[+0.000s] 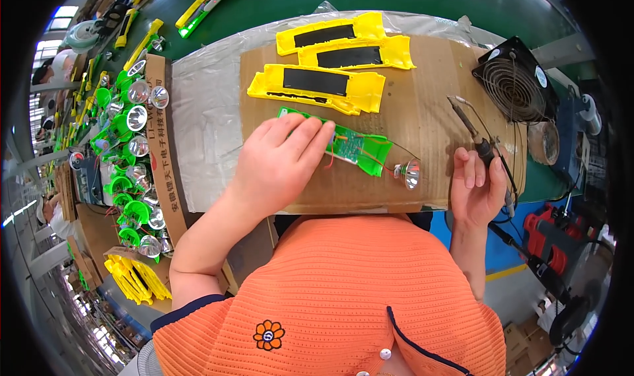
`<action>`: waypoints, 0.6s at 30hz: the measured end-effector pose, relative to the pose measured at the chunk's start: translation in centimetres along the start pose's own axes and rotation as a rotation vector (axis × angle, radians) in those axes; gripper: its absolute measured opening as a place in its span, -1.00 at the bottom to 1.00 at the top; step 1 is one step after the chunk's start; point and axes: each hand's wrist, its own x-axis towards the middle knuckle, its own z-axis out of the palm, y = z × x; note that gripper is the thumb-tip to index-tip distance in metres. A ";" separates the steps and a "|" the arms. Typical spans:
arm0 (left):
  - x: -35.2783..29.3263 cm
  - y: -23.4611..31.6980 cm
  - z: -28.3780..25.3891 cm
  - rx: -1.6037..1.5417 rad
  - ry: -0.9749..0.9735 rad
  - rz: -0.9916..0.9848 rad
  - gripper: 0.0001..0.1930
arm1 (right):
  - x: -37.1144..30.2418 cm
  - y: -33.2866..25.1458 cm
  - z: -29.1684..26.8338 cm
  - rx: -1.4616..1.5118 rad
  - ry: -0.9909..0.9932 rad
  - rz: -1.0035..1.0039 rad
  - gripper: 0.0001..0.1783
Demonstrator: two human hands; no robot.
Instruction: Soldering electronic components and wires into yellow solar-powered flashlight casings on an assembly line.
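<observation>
On the cardboard sheet (pixel 429 79) lies a green flashlight half-shell (pixel 374 159) with a circuit board (pixel 349 145) inside. My left hand (pixel 281 155) grips its left part from above, the fingertips at the board; what lies under them is hidden. Thin wires run from the shell to a shiny reflector cup (pixel 411 175) on the cardboard. A soldering iron (pixel 484 150) is held in my right hand (pixel 477 184), its tip pointing up and left, apart from the board. Beyond the left hand lie three yellow half-shells (pixel 317 89) with black panels.
A black fan (pixel 518 79) stands at the far right, beside a round spool (pixel 543 143). At left, a carton (pixel 162 145) holds several green shells with reflectors (pixel 137 118). Yellow shells (pixel 135 280) fill a bin below it. More flashlight parts (pixel 205 9) lie on the green surface.
</observation>
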 end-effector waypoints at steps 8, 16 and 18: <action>-2.2 -0.4 2.0 -0.061 0.154 -0.062 -0.61 | -0.1 -0.2 0.6 -0.039 0.040 -0.003 -0.96; -3.6 -0.7 0.5 -0.098 0.059 -0.052 -0.64 | -1.4 -0.8 1.0 -0.136 -0.092 0.039 -0.91; -3.2 -0.5 0.0 -0.156 0.052 -0.097 -0.62 | -2.0 -1.1 1.9 -0.225 -0.154 0.037 -0.78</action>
